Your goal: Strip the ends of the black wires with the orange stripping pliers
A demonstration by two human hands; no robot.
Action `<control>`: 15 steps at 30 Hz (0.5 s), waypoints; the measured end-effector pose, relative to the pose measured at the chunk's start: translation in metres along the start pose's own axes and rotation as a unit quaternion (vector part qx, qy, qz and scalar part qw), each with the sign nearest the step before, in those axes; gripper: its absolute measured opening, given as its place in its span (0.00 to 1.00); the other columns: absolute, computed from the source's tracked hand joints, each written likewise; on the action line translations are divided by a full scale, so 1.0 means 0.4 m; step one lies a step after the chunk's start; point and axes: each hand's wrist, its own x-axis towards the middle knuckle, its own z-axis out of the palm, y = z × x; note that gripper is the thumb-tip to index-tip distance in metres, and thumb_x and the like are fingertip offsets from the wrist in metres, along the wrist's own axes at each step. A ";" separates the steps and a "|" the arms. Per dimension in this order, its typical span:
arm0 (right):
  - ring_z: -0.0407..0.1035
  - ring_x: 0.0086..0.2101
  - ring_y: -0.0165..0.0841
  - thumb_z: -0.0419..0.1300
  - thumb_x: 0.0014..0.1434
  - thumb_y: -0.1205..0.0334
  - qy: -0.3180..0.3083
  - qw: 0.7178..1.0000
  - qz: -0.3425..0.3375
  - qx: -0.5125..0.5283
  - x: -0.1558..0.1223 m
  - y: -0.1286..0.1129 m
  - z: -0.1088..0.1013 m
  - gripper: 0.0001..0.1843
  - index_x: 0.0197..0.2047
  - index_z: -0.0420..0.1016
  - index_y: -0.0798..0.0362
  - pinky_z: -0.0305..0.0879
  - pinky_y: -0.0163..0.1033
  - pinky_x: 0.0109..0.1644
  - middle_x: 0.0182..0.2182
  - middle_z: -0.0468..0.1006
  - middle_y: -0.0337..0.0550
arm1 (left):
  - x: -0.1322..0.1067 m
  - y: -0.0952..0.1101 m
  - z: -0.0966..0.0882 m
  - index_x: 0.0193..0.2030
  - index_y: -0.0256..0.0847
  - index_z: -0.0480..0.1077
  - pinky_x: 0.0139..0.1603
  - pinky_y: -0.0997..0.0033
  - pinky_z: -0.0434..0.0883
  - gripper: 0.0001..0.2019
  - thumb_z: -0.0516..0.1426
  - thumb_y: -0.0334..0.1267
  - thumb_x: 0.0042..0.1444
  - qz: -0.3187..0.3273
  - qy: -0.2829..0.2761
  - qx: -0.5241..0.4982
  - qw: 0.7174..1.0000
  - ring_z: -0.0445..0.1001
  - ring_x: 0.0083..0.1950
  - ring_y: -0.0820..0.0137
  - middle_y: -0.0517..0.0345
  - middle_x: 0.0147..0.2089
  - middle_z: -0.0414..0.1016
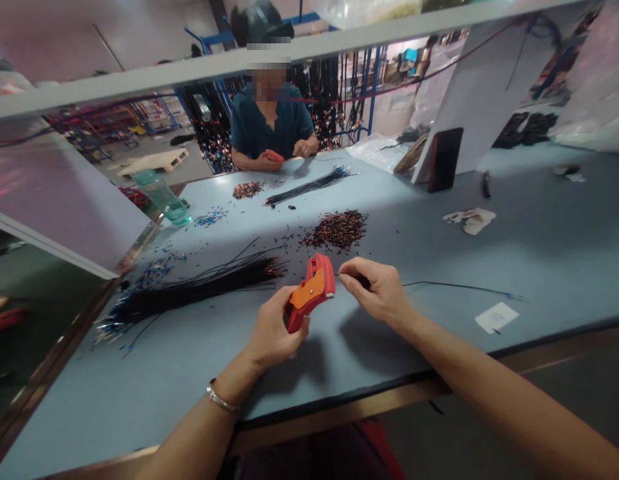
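Note:
My left hand (275,327) is closed around a red and orange wire stripper (312,291), its jaw end tilted up and to the right. Just right of the tool, my right hand (372,287) pinches a thin black wire (454,286) close to one end. That wire trails out behind the hand to the right, ending in a blue-and-clear tip on the table. Left of my hands lies a large bundle of black wires (199,287), copper-coloured at its right end. Beyond the stripper is a heap of short black and copper offcuts (338,229).
Across the blue-grey table (389,393), a co-worker (272,127) holds a red tool near a smaller wire bundle (309,187). A green bottle (164,198) stands at the left. A phone (445,160) leans on a white panel. Crumpled paper (472,219) and a white label (496,318) lie right.

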 end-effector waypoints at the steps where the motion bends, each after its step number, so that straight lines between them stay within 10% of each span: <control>1: 0.62 0.23 0.26 0.55 0.59 0.64 0.007 1.000 -0.005 0.001 0.001 0.000 0.000 0.07 0.31 0.71 0.53 0.58 0.32 0.29 0.23 0.71 0.36 | -0.001 -0.002 0.003 0.44 0.39 0.66 0.34 0.72 0.64 0.14 0.56 0.35 0.48 0.003 0.010 0.011 1.000 0.66 0.31 0.72 0.59 0.36 0.70; 9: 0.62 0.23 0.26 0.57 0.59 0.65 0.025 0.999 0.005 0.027 0.001 0.000 -0.004 0.06 0.30 0.71 0.53 0.59 0.32 0.28 0.23 0.70 0.36 | -0.001 -0.016 0.004 0.45 0.41 0.70 0.38 0.68 0.63 0.19 0.59 0.29 0.42 0.028 0.067 0.023 0.997 0.67 0.34 0.66 0.55 0.36 0.71; 15: 0.62 0.25 0.27 0.57 0.59 0.64 0.054 0.997 -0.005 0.058 0.003 0.001 -0.010 0.05 0.31 0.71 0.53 0.60 0.33 0.30 0.23 0.69 0.36 | -0.005 -0.004 -0.003 0.44 0.40 0.70 0.39 0.67 0.62 0.18 0.60 0.31 0.42 0.008 0.010 -0.057 0.998 0.65 0.36 0.66 0.54 0.37 0.71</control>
